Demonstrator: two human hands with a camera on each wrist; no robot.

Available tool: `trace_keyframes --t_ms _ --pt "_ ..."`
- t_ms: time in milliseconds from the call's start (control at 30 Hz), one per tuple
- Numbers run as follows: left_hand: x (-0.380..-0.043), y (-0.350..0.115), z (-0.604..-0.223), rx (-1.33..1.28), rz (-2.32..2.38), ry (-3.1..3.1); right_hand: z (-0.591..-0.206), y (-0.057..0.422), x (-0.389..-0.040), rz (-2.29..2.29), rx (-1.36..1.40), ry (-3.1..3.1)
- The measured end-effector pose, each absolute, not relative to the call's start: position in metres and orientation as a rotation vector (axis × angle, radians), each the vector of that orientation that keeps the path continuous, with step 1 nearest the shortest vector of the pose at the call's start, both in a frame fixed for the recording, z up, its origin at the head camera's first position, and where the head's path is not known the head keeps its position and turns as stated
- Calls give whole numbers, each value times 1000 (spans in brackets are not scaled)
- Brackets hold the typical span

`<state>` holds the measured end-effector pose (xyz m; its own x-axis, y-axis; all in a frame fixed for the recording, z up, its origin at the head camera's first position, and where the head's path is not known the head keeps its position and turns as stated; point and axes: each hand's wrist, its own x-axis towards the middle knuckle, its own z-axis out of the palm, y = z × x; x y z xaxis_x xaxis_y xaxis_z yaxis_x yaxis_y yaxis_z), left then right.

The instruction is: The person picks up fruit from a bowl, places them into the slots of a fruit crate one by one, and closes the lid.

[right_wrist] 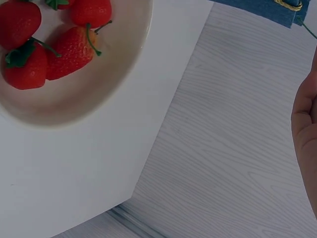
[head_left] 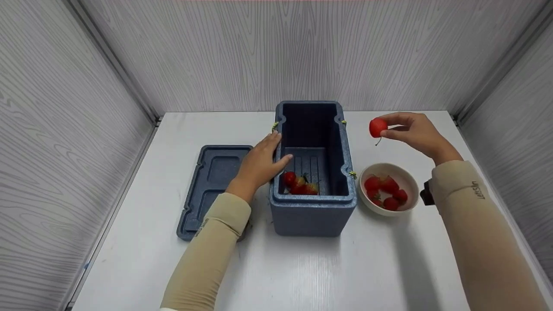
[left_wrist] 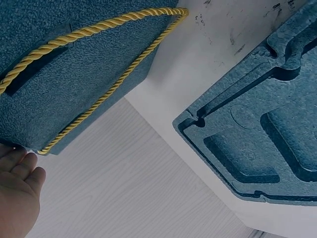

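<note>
A deep blue foam box [head_left: 313,216] stands with its top uncovered. My left hand [head_left: 261,162] rests on its left rim, fingers lying along the edge and thumb reaching over the inside. Inside, at the near left corner, lie several red fruits [head_left: 299,185]. My right hand [head_left: 417,131] pinches a round red fruit [head_left: 378,126] between thumb and fingers, its thin stem hanging down. That hand is raised to the right of the box, beyond a white bowl [head_left: 413,203]. Several strawberries [right_wrist: 69,53] and smoother red fruits [right_wrist: 91,11] with green stems lie in the bowl.
The blue lid [head_left: 193,216] lies left of the box, recesses facing up, partly covered by my left arm. A yellow rope [left_wrist: 109,24] loops along the box's side. Wood-grain panels [head_left: 242,56] wall in the white table [head_left: 302,276] at the back and sides.
</note>
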<state>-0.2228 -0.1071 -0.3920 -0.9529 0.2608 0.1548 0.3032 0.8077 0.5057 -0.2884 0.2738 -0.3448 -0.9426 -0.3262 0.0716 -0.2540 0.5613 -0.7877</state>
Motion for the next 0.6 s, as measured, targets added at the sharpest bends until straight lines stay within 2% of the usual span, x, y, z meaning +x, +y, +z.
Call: trace_keyframes --t_ms 600 --pt "-223 -107 -392 -466 -845 -2894 -317 222 -298 -1453 -686 2599"
